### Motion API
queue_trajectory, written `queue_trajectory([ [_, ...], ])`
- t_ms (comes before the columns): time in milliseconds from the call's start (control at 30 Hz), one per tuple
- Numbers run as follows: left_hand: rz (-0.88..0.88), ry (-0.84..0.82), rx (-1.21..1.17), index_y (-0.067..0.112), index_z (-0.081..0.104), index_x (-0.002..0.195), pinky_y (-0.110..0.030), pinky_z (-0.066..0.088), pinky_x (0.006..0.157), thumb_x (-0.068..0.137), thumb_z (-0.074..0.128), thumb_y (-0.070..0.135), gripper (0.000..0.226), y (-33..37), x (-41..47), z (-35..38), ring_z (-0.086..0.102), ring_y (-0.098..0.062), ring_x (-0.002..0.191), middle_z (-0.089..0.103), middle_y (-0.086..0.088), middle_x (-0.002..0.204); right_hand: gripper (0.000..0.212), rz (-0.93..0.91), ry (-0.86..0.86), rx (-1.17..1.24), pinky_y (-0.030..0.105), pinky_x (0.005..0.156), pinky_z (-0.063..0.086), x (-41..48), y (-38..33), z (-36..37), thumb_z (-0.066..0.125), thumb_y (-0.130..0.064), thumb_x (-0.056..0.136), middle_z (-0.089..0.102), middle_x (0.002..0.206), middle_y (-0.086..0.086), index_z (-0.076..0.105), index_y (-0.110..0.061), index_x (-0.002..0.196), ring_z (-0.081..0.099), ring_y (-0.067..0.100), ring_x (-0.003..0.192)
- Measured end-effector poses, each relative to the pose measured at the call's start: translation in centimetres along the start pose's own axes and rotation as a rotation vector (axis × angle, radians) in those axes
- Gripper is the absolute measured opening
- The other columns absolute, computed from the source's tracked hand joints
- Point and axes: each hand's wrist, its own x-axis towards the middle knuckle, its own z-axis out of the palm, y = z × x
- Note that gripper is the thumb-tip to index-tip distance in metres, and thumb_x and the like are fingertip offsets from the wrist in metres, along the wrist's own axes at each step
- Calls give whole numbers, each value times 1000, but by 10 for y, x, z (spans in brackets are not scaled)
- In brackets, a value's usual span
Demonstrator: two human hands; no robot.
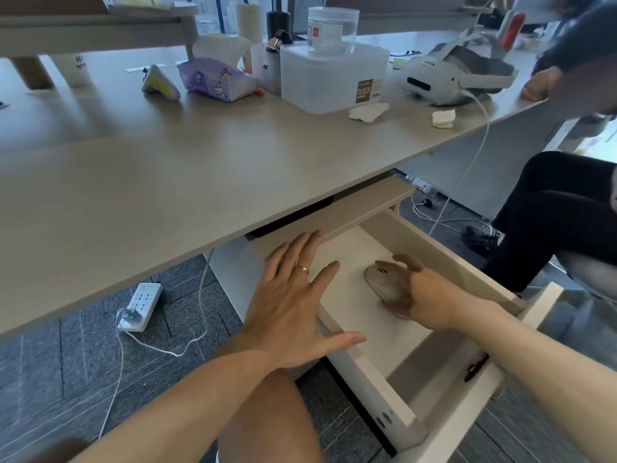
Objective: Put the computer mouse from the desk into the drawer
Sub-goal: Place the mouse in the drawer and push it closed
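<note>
Office table [207,155], pale wood, carrying a plastic container [334,78], a tissue pack [217,80] and a white headset [447,78]. Below it, a drawer [444,262] is standing pulled out. The right hand [414,292] is cupping the beige computer mouse [380,282] on the drawer floor, its grip curled around it. The left hand [293,305] is hovering over the drawer's left wall, fingers spread.

A brown label [364,90] on the white storage box [320,78], at one o'clock on the tabletop [200,155], read "PLASTIC"; smaller print was illegible.
</note>
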Motion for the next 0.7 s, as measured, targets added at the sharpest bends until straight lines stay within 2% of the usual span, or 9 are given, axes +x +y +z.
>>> queue_trajectory([
  [67, 0, 4, 1, 27, 32, 158, -49, 2, 124, 72, 27, 99, 112, 0, 0, 0, -10, -26, 156, -8, -13, 170, 80, -13, 108, 3, 35, 106, 39, -14, -5, -12, 62, -47, 86, 29, 150, 4, 24, -31, 155, 47, 31, 128],
  [100, -1, 3, 1, 27, 31, 158, -49, 2, 124, 72, 27, 99, 113, 0, 0, 0, -10, -26, 156, -8, -13, 170, 76, -39, 193, 27, 35, 106, 38, -25, -6, -18, 61, -47, 87, 35, 144, 1, 28, -28, 153, 43, 28, 131],
  [200, -13, -13, -3, 29, 20, 161, -48, 0, 124, 70, 25, 100, 116, 0, 0, -1, -14, -25, 156, -13, -12, 170, 69, -35, 402, 134, 31, 112, 31, -71, -7, -27, 57, -50, 92, 33, 151, -8, 31, -30, 152, 35, 11, 136],
  [300, -31, -52, -30, 32, 4, 162, -47, -2, 124, 64, 24, 104, 124, 3, 0, -5, -20, -23, 154, -20, -9, 169, 56, 35, 466, 139, 41, 113, 35, -113, -9, -15, 47, -46, 95, 34, 154, -11, 33, -37, 149, 36, 6, 134],
  [367, -43, -74, -96, 36, -3, 161, -46, 0, 124, 60, 26, 105, 126, 3, 2, -12, -18, -19, 154, -18, -4, 170, 51, 61, 508, 122, 44, 117, 26, -128, -14, 0, 43, -42, 96, 40, 151, -11, 37, -37, 147, 33, 10, 141],
  [467, -77, -98, -192, 35, -9, 160, -43, 1, 125, 59, 31, 105, 129, -1, 3, -21, -12, -12, 155, -12, 5, 171, 49, 140, 632, 161, 39, 118, 13, -133, -25, 15, 37, -43, 96, 41, 151, -11, 44, -33, 144, 27, 11, 145],
  [533, -107, -107, -184, 29, -10, 160, -40, 0, 125, 58, 33, 105, 134, 0, 0, -23, -11, -11, 154, -12, 6, 171, 50, 219, 728, 257, 43, 119, 12, -129, -31, 17, 44, -39, 95, 35, 156, -9, 42, -31, 145, 20, 13, 149],
  [600, -134, -147, -188, 26, -13, 160, -40, -5, 125, 56, 32, 106, 138, 5, -3, -25, -15, -11, 154, -16, 6, 170, 58, 294, 805, 362, 49, 120, 11, -122, -36, 15, 55, -33, 96, 22, 163, -4, 34, -27, 150, 11, 15, 152],
  [700, -169, -231, -259, 27, -16, 160, -43, -3, 126, 53, 30, 108, 142, 9, 0, -37, -17, -10, 154, -16, 6, 170, 89, 427, 829, 746, 39, 117, 9, -120, -47, 14, 66, -31, 91, -11, 165, -12, 6, -28, 157, -4, 10, 152],
])
